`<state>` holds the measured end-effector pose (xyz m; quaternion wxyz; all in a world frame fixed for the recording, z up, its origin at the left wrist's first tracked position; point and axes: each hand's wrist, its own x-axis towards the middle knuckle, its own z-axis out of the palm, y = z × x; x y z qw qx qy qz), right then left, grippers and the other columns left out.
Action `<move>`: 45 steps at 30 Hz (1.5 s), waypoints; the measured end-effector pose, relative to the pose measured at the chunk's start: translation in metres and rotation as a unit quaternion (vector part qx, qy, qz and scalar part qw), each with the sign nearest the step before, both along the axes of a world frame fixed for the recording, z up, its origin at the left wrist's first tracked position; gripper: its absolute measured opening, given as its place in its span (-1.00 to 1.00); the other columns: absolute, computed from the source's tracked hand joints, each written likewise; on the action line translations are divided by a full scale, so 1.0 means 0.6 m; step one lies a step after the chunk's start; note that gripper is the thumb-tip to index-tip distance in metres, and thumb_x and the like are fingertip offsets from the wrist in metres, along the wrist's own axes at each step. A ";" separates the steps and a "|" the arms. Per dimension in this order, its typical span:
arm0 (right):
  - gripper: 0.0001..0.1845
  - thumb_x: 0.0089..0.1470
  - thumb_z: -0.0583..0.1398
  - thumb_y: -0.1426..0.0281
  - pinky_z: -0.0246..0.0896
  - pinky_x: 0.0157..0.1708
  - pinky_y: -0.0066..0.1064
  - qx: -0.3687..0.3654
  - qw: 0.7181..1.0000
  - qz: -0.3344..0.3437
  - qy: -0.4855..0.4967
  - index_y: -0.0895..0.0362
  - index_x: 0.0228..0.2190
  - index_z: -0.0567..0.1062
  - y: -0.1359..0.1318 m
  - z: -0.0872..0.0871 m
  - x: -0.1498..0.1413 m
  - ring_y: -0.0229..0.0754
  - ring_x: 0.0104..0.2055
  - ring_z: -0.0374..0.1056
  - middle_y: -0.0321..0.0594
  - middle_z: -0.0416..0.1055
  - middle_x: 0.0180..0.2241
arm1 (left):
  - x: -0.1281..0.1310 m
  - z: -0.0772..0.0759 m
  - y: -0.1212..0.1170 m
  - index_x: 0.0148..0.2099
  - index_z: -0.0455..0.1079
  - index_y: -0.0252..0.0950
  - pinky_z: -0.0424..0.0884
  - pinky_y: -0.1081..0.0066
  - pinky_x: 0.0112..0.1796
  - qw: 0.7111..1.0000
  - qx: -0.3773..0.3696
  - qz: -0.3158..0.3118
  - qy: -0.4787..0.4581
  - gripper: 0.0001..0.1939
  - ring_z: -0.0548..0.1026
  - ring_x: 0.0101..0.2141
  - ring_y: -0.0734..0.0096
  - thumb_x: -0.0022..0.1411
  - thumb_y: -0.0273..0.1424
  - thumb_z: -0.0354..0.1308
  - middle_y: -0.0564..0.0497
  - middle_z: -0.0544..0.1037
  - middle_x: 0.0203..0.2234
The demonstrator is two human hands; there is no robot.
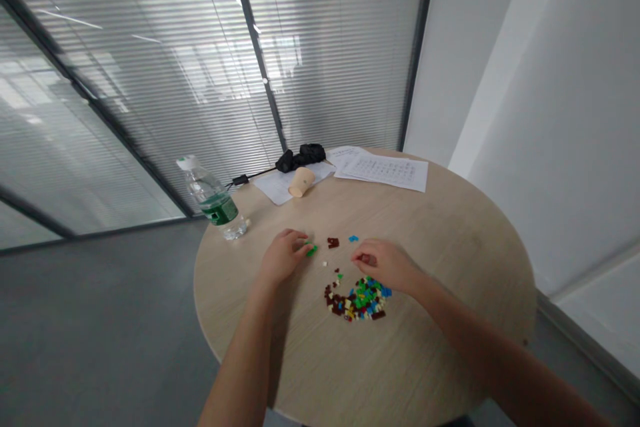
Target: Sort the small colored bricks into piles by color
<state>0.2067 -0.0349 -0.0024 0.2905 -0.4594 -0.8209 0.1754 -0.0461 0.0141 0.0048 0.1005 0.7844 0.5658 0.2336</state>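
Note:
My left hand [284, 255] rests low over the left part of the round table, thumb and fingertips closed around small green toy bricks [312, 251]. My right hand [384, 263] hovers at the upper edge of a pile of tiny toy bricks [367, 293] in green, blue, brown, cream and yellow. Its fingers are curled into a pinch, and what they hold is too small to make out. Between the hands lie a brown brick group [333, 242], a blue brick piece [353, 238] and a cream brick [325, 263].
A water bottle [220, 208] with a green label stands at the table's left edge. Toward the back are a tipped paper cup [301, 183], a black folded item [301, 157] with a cord, and printed sheets [387, 170]. Blinds and a white wall border the table [465, 247].

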 end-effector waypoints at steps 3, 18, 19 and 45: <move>-0.86 0.06 0.17 0.45 0.18 -0.35 -0.43 0.005 1.000 0.006 -0.015 0.12 -0.43 0.55 0.000 0.000 0.000 -0.24 -0.39 0.35 -0.23 0.51 -0.43 | 0.008 -0.008 0.001 -0.15 0.48 -0.29 0.36 0.30 -0.08 0.998 0.011 -0.055 -0.023 -0.72 0.45 -0.15 0.26 0.15 -0.26 0.12 -0.10 0.48 -0.16; -0.86 0.05 0.19 0.50 0.21 -0.20 -0.39 0.024 0.996 0.079 -0.015 0.12 -0.35 0.58 -0.002 -0.010 -0.010 -0.20 -0.25 0.36 -0.21 0.52 -0.34 | 0.035 -0.018 0.002 -0.37 0.48 -0.27 0.35 0.34 -0.16 0.996 0.012 -0.086 -0.001 -0.87 0.45 -0.25 0.30 0.12 -0.41 0.10 -0.05 0.48 -0.33; -0.84 0.07 0.19 0.49 0.21 -0.18 -0.39 0.029 0.995 0.095 -0.014 0.12 -0.32 0.58 -0.002 -0.011 -0.012 -0.20 -0.24 0.36 -0.20 0.52 -0.33 | 0.034 -0.018 0.003 -0.37 0.48 -0.27 0.35 0.35 -0.17 0.996 0.015 -0.083 0.002 -0.87 0.44 -0.26 0.31 0.12 -0.41 0.10 -0.05 0.48 -0.34; -0.91 0.05 0.20 0.45 0.19 -0.38 -0.50 -0.053 0.995 -0.002 0.081 0.12 -0.39 0.55 -0.004 0.005 -0.011 -0.29 -0.40 0.34 -0.26 0.49 -0.39 | 0.080 0.007 -0.030 -0.35 0.51 -0.34 0.27 0.51 -0.37 0.963 -0.093 -0.211 -0.140 -0.83 0.40 -0.44 0.49 0.17 -0.37 0.13 0.04 0.50 -0.50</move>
